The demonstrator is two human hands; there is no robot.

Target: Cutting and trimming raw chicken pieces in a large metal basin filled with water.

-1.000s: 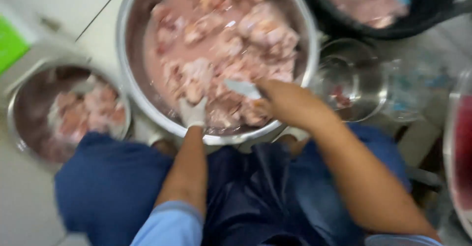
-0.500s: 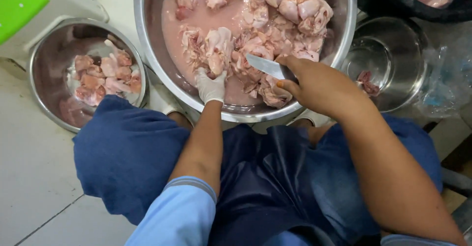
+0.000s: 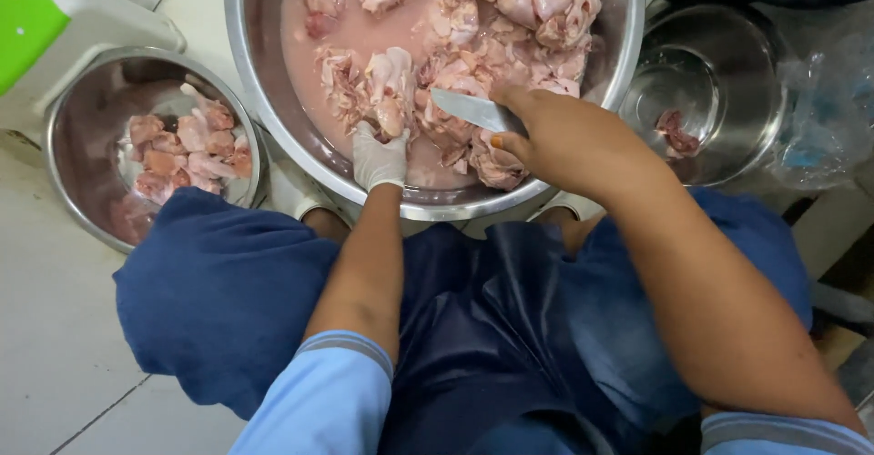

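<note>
— What is carrying everything here?

— A pale tiled floor point(image 3: 55, 328).

— What stands on it?

— A big steel basin point(image 3: 246, 73) of raw chicken pieces in pinkish water. Just left of the basin sits a smaller steel bowl point(image 3: 64, 182) with cut meat. Right of the basin, a steel pot point(image 3: 756, 109). Beyond the small bowl, a white and green stool point(image 3: 82, 18).

Pale pink chicken pieces point(image 3: 455, 64) sit in cloudy pink water inside a shiny silver basin point(image 3: 264, 100); the left hand point(image 3: 379, 156) wears a white glove, the knife point(image 3: 473, 111) blade is grey steel, sleeves point(image 3: 319, 400) light blue, apron point(image 3: 482, 328) dark navy
</note>
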